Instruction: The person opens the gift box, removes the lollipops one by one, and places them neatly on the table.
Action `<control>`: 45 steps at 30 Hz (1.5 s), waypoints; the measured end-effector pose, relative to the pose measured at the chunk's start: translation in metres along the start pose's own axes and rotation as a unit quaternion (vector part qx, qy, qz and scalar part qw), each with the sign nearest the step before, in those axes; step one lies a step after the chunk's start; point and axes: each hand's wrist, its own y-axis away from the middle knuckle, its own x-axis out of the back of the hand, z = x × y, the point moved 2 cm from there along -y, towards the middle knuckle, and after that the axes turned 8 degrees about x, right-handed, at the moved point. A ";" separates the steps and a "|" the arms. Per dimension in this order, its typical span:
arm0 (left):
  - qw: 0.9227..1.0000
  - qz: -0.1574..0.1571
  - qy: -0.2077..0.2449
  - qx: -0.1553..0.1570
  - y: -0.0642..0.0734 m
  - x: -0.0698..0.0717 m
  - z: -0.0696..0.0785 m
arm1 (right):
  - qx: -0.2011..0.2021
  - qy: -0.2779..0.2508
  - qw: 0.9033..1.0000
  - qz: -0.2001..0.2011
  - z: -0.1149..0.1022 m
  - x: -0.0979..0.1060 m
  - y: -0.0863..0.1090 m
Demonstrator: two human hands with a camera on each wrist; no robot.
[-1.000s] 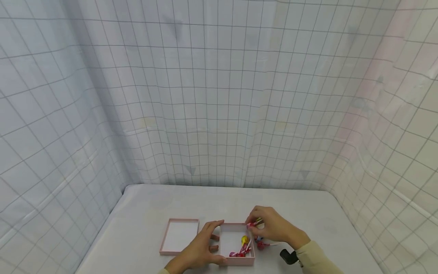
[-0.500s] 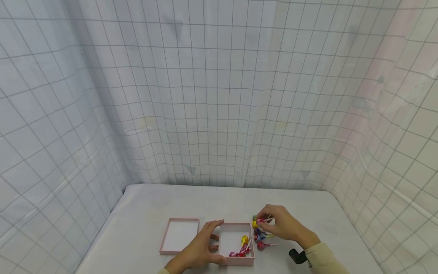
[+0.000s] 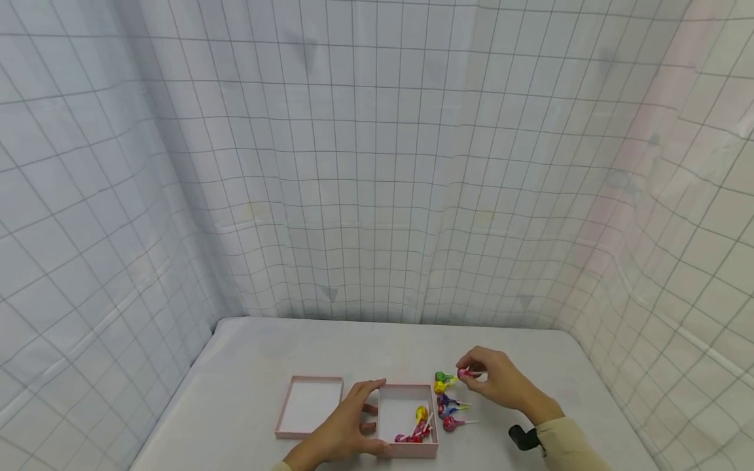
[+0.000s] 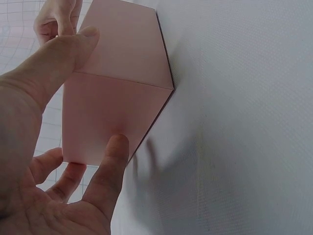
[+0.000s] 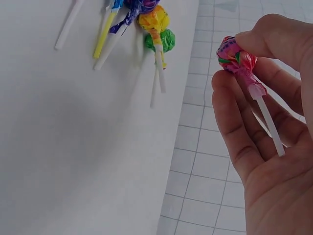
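Observation:
My left hand [image 3: 344, 428] holds the open pink box [image 3: 408, 450] at its left side, thumb at the near wall and fingers reaching toward the far corner. In the left wrist view its thumb and a fingertip touch the outer walls of the box [image 4: 117, 44]. Inside the box lie a yellow lollipop [image 3: 421, 413] and a few red and pink ones in the near right corner. My right hand [image 3: 501, 379] pinches a pink wrapped lollipop [image 5: 237, 56] by its head between thumb and fingers, its white stick angled toward the palm. It is beyond the box's right side, above the table.
Right of the box several lollipops lie in a column: green [image 3: 442, 376], yellow [image 3: 440, 387], dark purple [image 3: 444, 398], blue [image 3: 446, 411] and red [image 3: 450, 423]. A shallow pink-rimmed lid [image 3: 309, 404] lies left of the box. Gridded curtains surround the white table [image 3: 377, 347].
My right hand has moved right, away from the box, carrying the pink lollipop. The green and yellow lollipops it covered now show on the table. The left hand has stayed on the box.

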 end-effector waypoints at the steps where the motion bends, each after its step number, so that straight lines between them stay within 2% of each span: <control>1: 1.000 0.000 -0.001 0.001 0.000 0.000 0.000 | -0.004 0.000 1.000 0.000 0.001 0.001 0.001; 9: 1.000 0.002 -0.002 0.001 0.000 0.000 0.000 | -0.015 0.020 1.000 0.001 0.016 0.001 0.004; 16: 1.000 0.005 -0.006 0.005 -0.001 -0.001 -0.002 | -0.048 0.024 0.998 -0.013 0.028 -0.001 0.008; 28: 1.000 0.004 0.000 0.003 -0.002 -0.001 -0.004 | -0.086 0.032 0.995 -0.026 0.038 -0.004 0.014; 33: 1.000 0.003 0.000 0.004 -0.001 -0.001 -0.003 | -0.088 0.028 0.995 -0.025 0.041 -0.008 0.016; 39: 1.000 0.001 -0.001 0.002 0.000 0.000 -0.001 | -0.108 0.020 0.993 -0.033 0.043 -0.010 0.018; 45: 1.000 0.001 -0.002 -0.001 0.001 0.001 0.000 | -0.118 0.033 0.992 -0.033 0.047 -0.010 0.020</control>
